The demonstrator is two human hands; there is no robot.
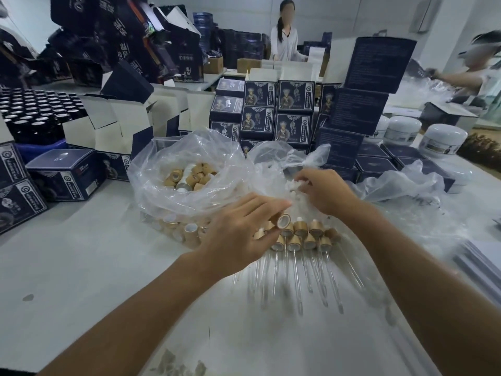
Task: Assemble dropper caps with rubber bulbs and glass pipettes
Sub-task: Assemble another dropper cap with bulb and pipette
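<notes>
My left hand (238,229) pinches a bamboo-coloured dropper cap (283,221) between thumb and fingers, its white-lined opening facing me. My right hand (322,191) reaches into a clear plastic bag (273,156) and its fingertips close on small white rubber bulbs (294,185). Just below both hands lies a row of assembled droppers (303,237), bamboo caps side by side with glass pipettes (322,283) pointing toward me. A second clear bag (173,169) at left holds several loose bamboo caps (189,177).
Stacks of dark blue printed boxes (279,115) stand behind the bags. Open white-lined cartons (113,123) and dark bottles (40,112) are at left, white jars (442,141) at right. Two people work at the back. White sheets (479,267) lie by the right edge.
</notes>
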